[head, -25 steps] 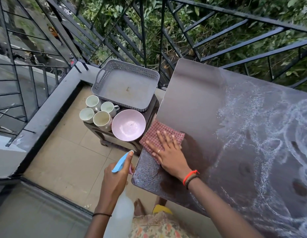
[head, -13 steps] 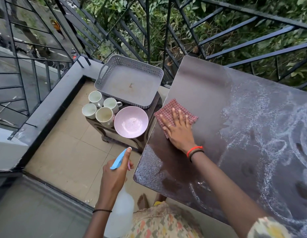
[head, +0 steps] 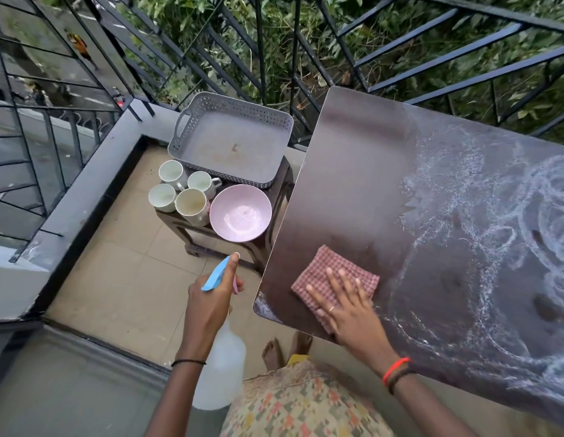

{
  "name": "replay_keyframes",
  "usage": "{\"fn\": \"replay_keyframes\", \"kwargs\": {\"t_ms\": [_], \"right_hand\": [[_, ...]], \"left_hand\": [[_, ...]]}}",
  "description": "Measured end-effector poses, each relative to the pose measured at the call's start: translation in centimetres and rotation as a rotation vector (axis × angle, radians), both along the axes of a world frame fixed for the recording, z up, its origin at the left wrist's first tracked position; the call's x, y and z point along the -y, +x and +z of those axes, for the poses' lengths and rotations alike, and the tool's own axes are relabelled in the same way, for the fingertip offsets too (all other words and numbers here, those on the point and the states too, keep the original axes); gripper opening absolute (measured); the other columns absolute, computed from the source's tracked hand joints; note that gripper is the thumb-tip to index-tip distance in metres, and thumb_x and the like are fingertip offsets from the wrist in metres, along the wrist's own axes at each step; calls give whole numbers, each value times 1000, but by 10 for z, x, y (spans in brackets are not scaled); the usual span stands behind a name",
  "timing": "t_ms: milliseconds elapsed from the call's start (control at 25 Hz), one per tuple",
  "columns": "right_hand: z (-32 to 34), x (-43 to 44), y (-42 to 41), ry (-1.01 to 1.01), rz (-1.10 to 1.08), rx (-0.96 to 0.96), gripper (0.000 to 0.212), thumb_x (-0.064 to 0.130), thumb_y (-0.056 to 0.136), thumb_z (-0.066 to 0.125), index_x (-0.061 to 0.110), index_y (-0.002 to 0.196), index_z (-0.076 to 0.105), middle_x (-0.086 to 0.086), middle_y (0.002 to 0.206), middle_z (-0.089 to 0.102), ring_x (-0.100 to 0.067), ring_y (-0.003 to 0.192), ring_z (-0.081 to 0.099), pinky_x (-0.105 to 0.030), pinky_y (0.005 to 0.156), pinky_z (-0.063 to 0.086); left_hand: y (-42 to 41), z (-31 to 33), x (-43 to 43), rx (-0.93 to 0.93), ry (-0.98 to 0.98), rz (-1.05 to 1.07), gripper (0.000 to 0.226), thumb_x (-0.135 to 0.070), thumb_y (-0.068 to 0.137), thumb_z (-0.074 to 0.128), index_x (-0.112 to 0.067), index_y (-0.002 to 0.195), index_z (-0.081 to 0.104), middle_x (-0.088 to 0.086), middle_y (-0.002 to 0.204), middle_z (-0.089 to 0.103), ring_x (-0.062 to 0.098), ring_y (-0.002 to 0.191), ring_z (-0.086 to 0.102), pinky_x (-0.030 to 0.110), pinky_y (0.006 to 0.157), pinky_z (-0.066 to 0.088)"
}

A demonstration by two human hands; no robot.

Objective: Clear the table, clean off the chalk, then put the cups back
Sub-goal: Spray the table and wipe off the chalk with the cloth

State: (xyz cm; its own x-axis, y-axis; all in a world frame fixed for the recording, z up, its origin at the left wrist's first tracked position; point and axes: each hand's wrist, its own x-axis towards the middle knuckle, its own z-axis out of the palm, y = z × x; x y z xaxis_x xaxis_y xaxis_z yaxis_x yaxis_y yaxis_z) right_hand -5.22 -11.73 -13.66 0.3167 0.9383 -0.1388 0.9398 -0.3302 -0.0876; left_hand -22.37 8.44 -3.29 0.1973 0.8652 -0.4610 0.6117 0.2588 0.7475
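Observation:
My right hand [head: 343, 304] lies flat, fingers spread, on a red checked cloth [head: 324, 274] near the front left corner of the dark table [head: 353, 171]. White chalk scribbles [head: 482, 222] cover the table's right part; its left part is wiped dark. My left hand [head: 211, 298] grips a clear spray bottle [head: 219, 376] with a blue trigger, held left of the table over the floor. Several white cups [head: 179, 193] and a pink bowl [head: 240, 212] stand on a small dark stool [head: 274, 197] to the left.
A grey perforated tray [head: 233, 143] rests empty on the stool behind the cups. Black metal railings [head: 274, 52] fence the balcony at the back and left. A low grey ledge [head: 81, 190] borders the tiled floor [head: 122, 279]. My bare feet [head: 283, 348] show under the table edge.
My right hand has slid the cloth back toward me, from the table's left edge near the bowl to the front left corner. The spray bottle hand has stayed put.

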Motion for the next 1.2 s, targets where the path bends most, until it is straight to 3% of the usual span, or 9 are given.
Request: {"fn": "replay_keyframes", "kwargs": {"t_ms": [160,320,480,720,880,960,1120,1200], "right_hand": [[-2,-45,13,-1,-151,-9,50,45,98,24,39,147,25,-12,158,18,-34,145,15,-53,114,15],[-9,-86,-48,11,-62,-72,52,42,97,27,39,148,21,-17,157,18,-40,144,14,-59,113,19],[-5,-49,-90,37,-25,-91,53,39,97,29,40,149,17,-15,157,19,-37,144,17,-54,111,15],[3,38,-37,11,-240,-25,52,44,99,27,44,149,12,-8,159,13,-31,146,14,-49,113,13],[-1,5,3,6,-373,-21,50,45,97,25,45,147,19,-9,158,16,-34,145,18,-50,114,12],[-4,-33,-7,3,-327,-44,50,45,96,28,44,146,21,-12,157,20,-37,144,19,-55,116,12],[-10,-82,-70,40,-109,-103,50,42,95,35,44,144,26,-15,156,23,-39,143,20,-61,114,13],[-12,-79,-95,49,-45,-136,51,41,95,39,45,144,26,-13,156,22,-37,144,18,-59,111,13]], "left_hand": [[-6,3,0,8,-6,-27,67,-58,92,53,2,63,58,9,72,71,16,43,49,20,49,44],[-6,6,1,17,4,-79,68,-57,93,52,4,64,56,13,73,69,19,42,46,17,47,42],[-2,9,1,24,18,-122,69,-57,93,51,5,64,55,18,73,68,17,42,48,18,50,43],[16,11,-1,60,7,-194,68,-56,93,52,5,65,56,15,71,68,17,43,47,15,48,42],[28,12,3,80,26,-235,68,-55,94,50,4,63,55,2,61,65,17,38,47,29,57,44],[31,13,3,85,20,-237,69,-56,95,49,5,63,54,-3,56,62,16,39,47,27,55,42],[30,13,-2,63,32,-213,70,-61,92,48,3,66,56,16,70,66,23,51,53,34,65,44],[30,15,-4,51,85,-204,69,-59,93,48,3,65,56,14,67,65,17,52,52,34,66,43]]}}
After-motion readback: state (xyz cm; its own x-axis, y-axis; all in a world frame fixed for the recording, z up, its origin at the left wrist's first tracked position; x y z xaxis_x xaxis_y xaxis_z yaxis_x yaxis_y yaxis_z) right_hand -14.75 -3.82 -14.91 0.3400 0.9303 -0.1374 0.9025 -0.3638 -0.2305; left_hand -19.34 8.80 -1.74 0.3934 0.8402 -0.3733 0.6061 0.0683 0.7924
